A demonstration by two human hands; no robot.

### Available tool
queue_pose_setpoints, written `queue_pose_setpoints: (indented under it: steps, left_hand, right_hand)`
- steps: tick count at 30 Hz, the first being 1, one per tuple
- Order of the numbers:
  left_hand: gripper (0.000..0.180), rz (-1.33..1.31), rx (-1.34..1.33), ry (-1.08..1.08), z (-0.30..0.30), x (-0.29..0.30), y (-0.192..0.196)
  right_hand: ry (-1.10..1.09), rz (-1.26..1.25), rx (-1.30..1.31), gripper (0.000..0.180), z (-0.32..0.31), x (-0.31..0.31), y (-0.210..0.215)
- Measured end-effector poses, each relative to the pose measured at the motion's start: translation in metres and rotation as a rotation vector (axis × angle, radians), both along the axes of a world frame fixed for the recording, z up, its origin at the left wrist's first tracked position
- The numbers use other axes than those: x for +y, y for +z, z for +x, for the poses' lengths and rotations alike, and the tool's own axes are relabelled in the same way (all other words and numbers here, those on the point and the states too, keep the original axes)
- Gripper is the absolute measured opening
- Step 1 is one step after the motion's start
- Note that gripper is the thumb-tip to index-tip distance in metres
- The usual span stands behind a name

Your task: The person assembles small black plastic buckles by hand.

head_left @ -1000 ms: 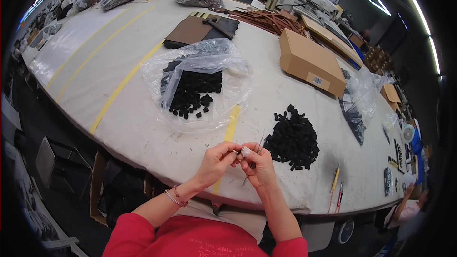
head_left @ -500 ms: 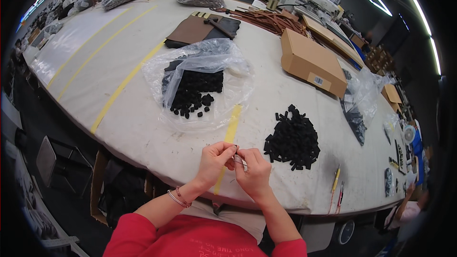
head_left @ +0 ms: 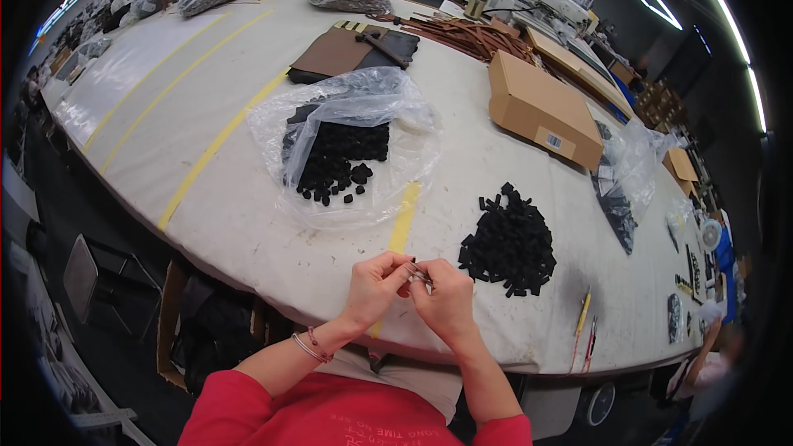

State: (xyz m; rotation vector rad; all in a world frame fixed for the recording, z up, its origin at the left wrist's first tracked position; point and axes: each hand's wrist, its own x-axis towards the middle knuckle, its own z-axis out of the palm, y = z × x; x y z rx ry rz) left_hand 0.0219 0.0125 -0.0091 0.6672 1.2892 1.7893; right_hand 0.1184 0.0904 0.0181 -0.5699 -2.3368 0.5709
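My left hand (head_left: 376,285) is closed in a pinch near the table's front edge. A small black piece shows at its fingertips, mostly covered by the fingers. My right hand (head_left: 443,297) is curled round a thin silver metal tool (head_left: 420,273), whose exact kind is hidden by the fingers. The tool's end meets the left fingertips. To the right of my hands lies a heap of short black pieces (head_left: 510,241). Beyond my hands, a clear plastic bag (head_left: 413,128) lies spread out, with many black pieces (head_left: 343,153) in and at its mouth.
A brown cardboard box (head_left: 545,107) stands at the far right. A yellow pen-like tool (head_left: 583,314) and a red one (head_left: 591,339) lie near the right front edge. Brown and black leather-like sheets (head_left: 330,54) are beyond the bag. A folding chair (head_left: 95,277) stands at the left.
My right hand has rolled over and its fingers have curled in, bringing the silver tool to the left fingertips. The left hand has hardly moved.
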Motion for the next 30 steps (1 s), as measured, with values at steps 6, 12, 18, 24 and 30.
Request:
queue_pose_setpoints:
  steps: [6,12,18,24,30]
  left_hand:
    - [0.012,0.039,-0.023,0.049,0.003,-0.002,0.001]
    - [0.004,0.039,0.738,0.261,0.006,-0.006,0.002]
    - [0.003,0.186,0.914,0.361,0.009,-0.006,0.004]
    - [0.006,0.129,-0.002,-0.002,0.009,-0.011,0.011]
    - [0.014,-0.041,-0.365,-0.242,-0.006,-0.014,0.019]
  right_hand:
    - [-0.005,-0.048,0.061,0.010,0.000,-0.003,0.003]
    - [-0.016,-0.042,0.121,0.009,-0.001,-0.005,0.000]
    - [-0.043,-0.154,0.170,0.008,0.001,-0.008,0.005]
    - [-0.011,-0.098,0.202,0.010,0.004,-0.009,0.002]
    - [0.103,0.283,0.189,0.015,0.010,-0.001,-0.002]
